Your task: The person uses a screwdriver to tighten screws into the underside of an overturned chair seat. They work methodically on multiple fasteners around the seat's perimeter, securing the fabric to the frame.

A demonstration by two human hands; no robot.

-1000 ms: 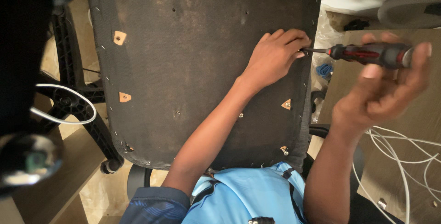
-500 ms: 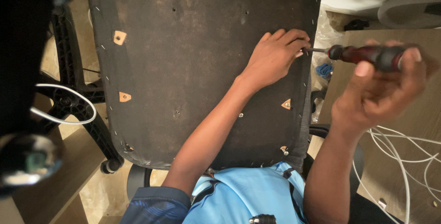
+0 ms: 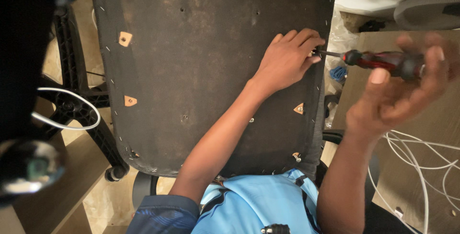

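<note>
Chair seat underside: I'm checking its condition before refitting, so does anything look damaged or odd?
Yes. The dark fabric-covered chair seat underside has small triangular tears exposing tan wood, and loose-looking staples dot its left edge.

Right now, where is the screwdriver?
In the head view, the screwdriver is at upper right, held level in the right hand, its tip by the left hand at the seat underside's right edge.

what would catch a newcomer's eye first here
The big dark seat underside fills the middle of the view, dotted with small tan patches. At its right edge the left hand rests by the tip of a red-and-black screwdriver, gripped by the right hand. White cables loop at lower right.
</note>
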